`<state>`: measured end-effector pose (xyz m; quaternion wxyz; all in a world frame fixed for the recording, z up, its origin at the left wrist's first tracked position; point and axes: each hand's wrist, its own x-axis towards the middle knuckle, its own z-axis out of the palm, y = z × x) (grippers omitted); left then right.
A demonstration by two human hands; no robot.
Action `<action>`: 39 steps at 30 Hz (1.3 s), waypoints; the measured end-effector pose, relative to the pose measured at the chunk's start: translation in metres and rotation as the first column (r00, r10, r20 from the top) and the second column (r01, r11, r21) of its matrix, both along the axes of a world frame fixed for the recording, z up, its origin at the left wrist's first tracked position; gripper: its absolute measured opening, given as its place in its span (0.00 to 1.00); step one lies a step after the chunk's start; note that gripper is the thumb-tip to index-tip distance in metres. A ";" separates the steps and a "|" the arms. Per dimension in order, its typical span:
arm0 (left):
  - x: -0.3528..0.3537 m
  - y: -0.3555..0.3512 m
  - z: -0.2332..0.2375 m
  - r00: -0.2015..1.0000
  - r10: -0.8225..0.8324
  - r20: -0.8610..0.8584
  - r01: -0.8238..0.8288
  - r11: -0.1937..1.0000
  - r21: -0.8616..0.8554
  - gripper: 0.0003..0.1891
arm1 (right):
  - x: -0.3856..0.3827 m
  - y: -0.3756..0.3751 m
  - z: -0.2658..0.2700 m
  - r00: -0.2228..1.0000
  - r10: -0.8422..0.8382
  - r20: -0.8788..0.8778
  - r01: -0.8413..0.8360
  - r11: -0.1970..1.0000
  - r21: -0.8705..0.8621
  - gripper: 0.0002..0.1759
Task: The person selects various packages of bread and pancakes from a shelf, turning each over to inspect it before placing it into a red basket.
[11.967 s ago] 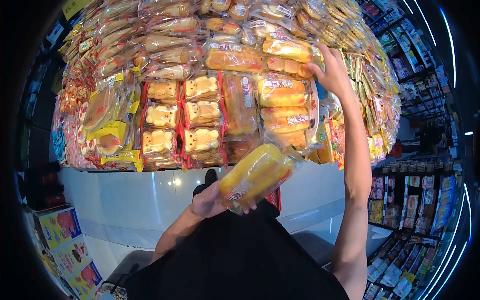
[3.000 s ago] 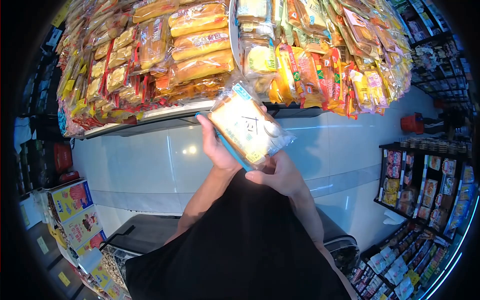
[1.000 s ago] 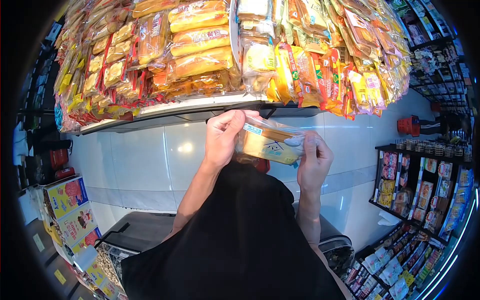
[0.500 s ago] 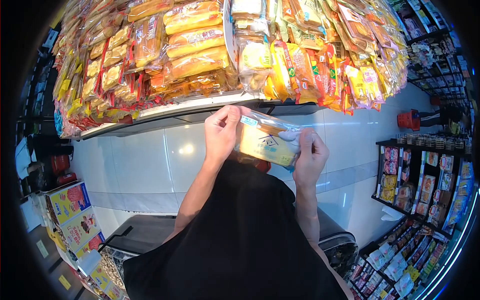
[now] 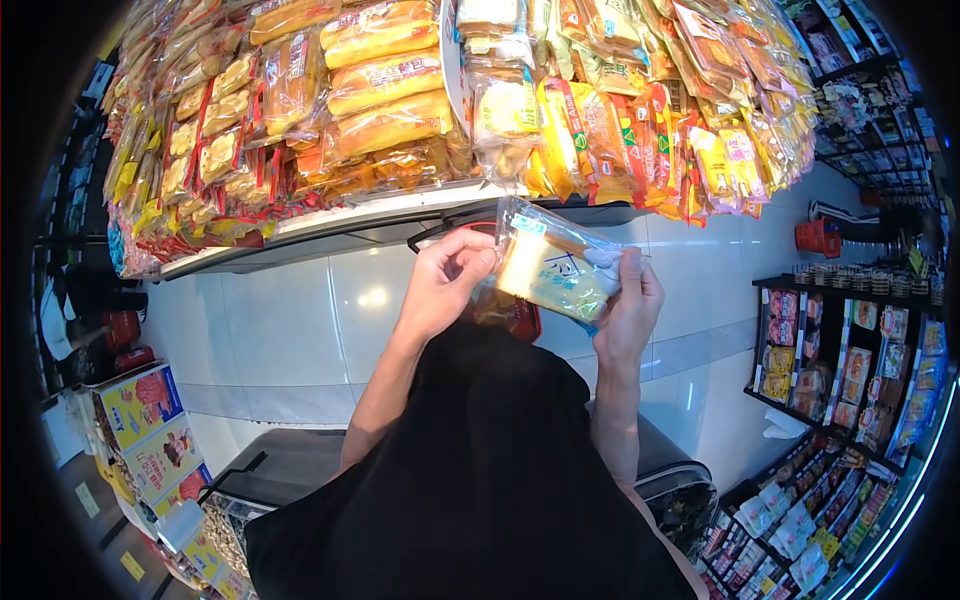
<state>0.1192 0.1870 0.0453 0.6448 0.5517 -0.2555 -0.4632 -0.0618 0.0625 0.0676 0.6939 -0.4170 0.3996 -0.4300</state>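
Observation:
A flat, clear-wrapped bread pack (image 5: 548, 268) with printed characters and a blue label is in front of my chest, tilted down to the right. My right hand (image 5: 628, 305) pinches its right end between thumb and fingers. Beside the left end is my left hand (image 5: 447, 283), its thumb and forefinger curved with a gap between them; the pack's upper left corner stands free of them. Light glares off the wrapper. Just beyond the hands is the front edge of a display heaped with wrapped breads (image 5: 390, 75).
Yellow and orange snack packs (image 5: 600, 130) fill the display's right part. A red basket (image 5: 818, 238) is by a person at the right. Stocked shelves (image 5: 850, 350) stand below it. Printed cartons (image 5: 150, 430) are at the left, and something red (image 5: 524, 322) shows beneath the pack.
The bread pack has tilted, its left end rising and moving right. My left hand's fingers have come off its upper left corner and loosened. My right hand keeps its hold.

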 end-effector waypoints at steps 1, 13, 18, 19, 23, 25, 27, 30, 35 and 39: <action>0.000 0.000 0.004 1.000 0.001 0.000 -0.001 1.000 0.001 0.08 | -0.001 -0.001 0.000 1.000 -0.004 0.001 0.004 1.000 -0.003 0.16; 0.008 -0.001 0.005 0.924 -0.165 0.345 0.130 0.984 0.122 0.04 | -0.002 -0.003 0.002 0.996 0.036 -0.083 -0.043 0.996 -0.084 0.16; 0.007 -0.003 -0.004 0.931 -0.106 0.350 0.058 0.988 0.146 0.05 | -0.002 -0.003 0.002 0.993 0.075 -0.091 -0.083 0.992 -0.092 0.16; 0.007 -0.002 -0.004 0.931 -0.106 0.350 0.057 0.988 0.146 0.05 | -0.004 -0.005 -0.003 0.992 0.073 -0.099 -0.083 0.991 -0.105 0.16; 0.004 -0.002 -0.003 0.978 -0.051 0.203 0.022 0.990 0.143 0.02 | -0.005 -0.006 -0.006 0.991 0.059 -0.122 -0.073 0.990 -0.118 0.16; 0.004 -0.003 -0.002 0.992 -0.011 0.122 -0.003 0.994 0.109 0.01 | -0.006 -0.007 -0.005 0.991 0.062 -0.120 -0.076 0.991 -0.112 0.16; 0.006 -0.002 -0.002 0.994 -0.041 0.106 0.030 0.995 0.098 0.03 | -0.007 -0.007 -0.004 0.991 0.065 -0.117 -0.078 0.991 -0.105 0.16; 0.006 -0.001 -0.007 0.986 -0.017 0.168 0.002 0.996 0.090 0.03 | -0.003 -0.005 -0.003 0.996 0.025 -0.085 -0.032 0.997 -0.076 0.17; 0.002 -0.004 -0.010 0.905 0.050 0.423 -0.083 0.995 0.060 0.03 | -0.005 -0.003 -0.009 0.984 -0.008 -0.176 -0.017 0.990 -0.137 0.18; -0.001 -0.004 -0.018 0.986 0.079 0.147 -0.082 0.997 0.015 0.06 | -0.004 -0.001 -0.006 0.980 -0.030 -0.199 -0.004 0.986 -0.167 0.19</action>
